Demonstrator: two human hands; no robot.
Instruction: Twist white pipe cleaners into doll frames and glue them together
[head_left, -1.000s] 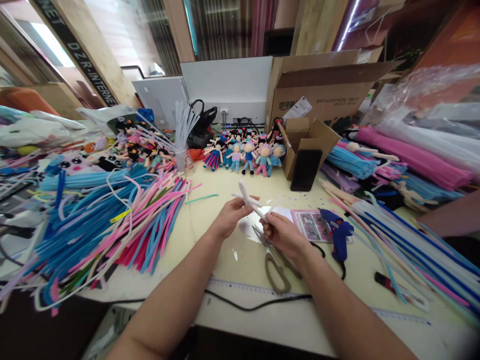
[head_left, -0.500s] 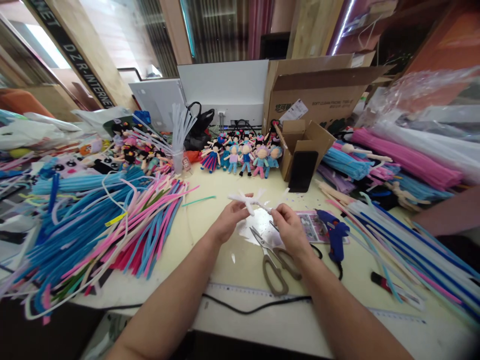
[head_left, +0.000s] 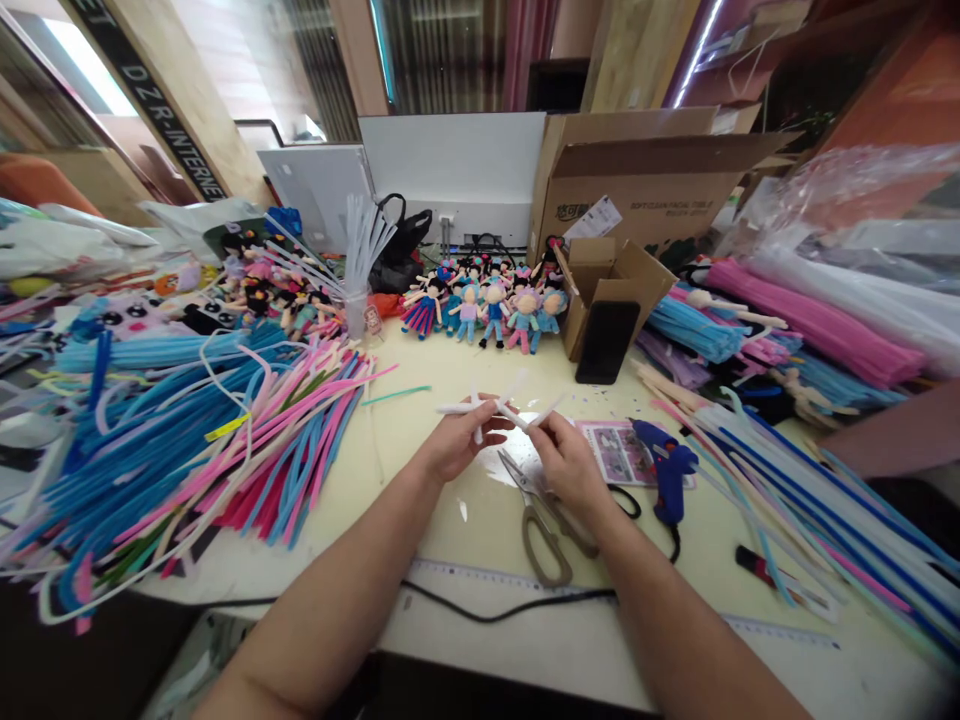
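Observation:
Between both hands, above the middle of the table, are white pipe cleaners (head_left: 513,415) with several ends sticking out. My left hand (head_left: 459,440) pinches them between thumb and fingers, and one end juts out to the left. My right hand (head_left: 561,452) is closed on another stretch of the white pipe cleaners, to the right. Grey-handled scissors (head_left: 546,545) lie just below my right hand, blades pointing up and left, their right handle partly hidden by my wrist. A blue glue gun (head_left: 666,465) rests to the right of that hand.
Loose coloured pipe cleaners (head_left: 180,440) heap at the left, and more bundles (head_left: 817,500) lie at the right. Small dolls (head_left: 491,310) stand at the back beside a cardboard box (head_left: 589,300) with a black phone (head_left: 609,342) leaning on it. A ruler (head_left: 480,575) and black cable cross the front.
My left hand has turned and shifted slightly down, its fingers now beneath the white pipe cleaners. My right hand has moved a little left, closer to the left one.

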